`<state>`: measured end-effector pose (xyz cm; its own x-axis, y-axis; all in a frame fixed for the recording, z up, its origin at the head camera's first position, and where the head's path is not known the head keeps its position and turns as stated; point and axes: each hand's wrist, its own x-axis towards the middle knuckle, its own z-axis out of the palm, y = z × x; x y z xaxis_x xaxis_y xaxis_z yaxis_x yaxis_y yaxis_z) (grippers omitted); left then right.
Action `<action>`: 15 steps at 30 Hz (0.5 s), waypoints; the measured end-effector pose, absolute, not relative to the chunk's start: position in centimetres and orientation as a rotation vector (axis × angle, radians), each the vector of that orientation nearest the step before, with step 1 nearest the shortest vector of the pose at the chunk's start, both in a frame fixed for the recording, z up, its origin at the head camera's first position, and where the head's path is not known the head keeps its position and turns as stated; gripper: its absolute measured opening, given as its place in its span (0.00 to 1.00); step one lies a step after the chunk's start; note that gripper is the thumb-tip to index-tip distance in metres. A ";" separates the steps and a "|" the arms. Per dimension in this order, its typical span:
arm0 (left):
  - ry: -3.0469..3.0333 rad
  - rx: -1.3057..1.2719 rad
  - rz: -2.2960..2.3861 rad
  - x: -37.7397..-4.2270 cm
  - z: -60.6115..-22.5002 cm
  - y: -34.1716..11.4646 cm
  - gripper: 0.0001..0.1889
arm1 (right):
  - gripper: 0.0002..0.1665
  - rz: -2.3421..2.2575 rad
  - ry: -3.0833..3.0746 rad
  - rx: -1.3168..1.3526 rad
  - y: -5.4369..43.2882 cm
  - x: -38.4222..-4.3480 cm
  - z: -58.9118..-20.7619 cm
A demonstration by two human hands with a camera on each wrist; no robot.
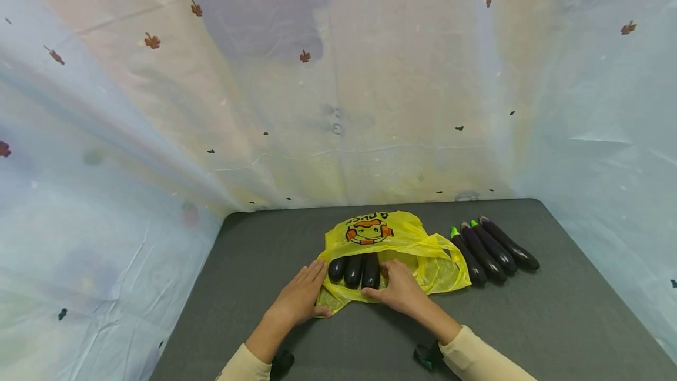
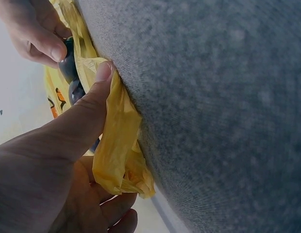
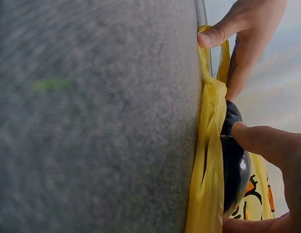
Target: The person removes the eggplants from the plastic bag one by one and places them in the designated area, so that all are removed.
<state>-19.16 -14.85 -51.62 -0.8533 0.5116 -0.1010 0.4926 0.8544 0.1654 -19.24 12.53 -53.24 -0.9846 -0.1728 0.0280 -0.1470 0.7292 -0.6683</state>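
A yellow plastic bag (image 1: 338, 244) with a printed cartoon lies on its side, its mouth toward me. Inside it, three dark purple eggplants (image 1: 353, 273) lie side by side, rounded ends facing me. My left hand (image 1: 302, 297) holds the left edge of the bag's mouth; in the left wrist view the yellow plastic (image 2: 119, 141) passes between thumb and fingers. At the opening, my right hand (image 1: 399, 288) grips the rightmost eggplant (image 1: 371, 271), thumb against its near end, as the right wrist view shows on the dark eggplant (image 3: 234, 170). The far ends are hidden inside the bag.
Several more eggplants (image 1: 489, 250) lie in a slanted row on the right, the nearest beside the bag's handle (image 1: 459, 272). The grey tabletop (image 1: 254, 257) ends at a patterned plastic curtain (image 1: 338, 87) behind and at both sides.
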 end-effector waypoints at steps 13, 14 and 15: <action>2.853 0.757 0.218 -19.4 -51.6 -14.9 0.57 | 0.41 -1.217 2.842 -0.255 13.6 -19.2 -53.4; 2.853 0.755 0.218 -19.4 -51.6 -14.9 0.57 | 0.41 -1.225 2.833 -0.246 13.7 -19.1 -53.3; 2.852 0.755 0.216 -19.4 -51.7 -14.9 0.57 | 0.41 -1.237 2.826 -0.235 13.8 -19.1 -53.2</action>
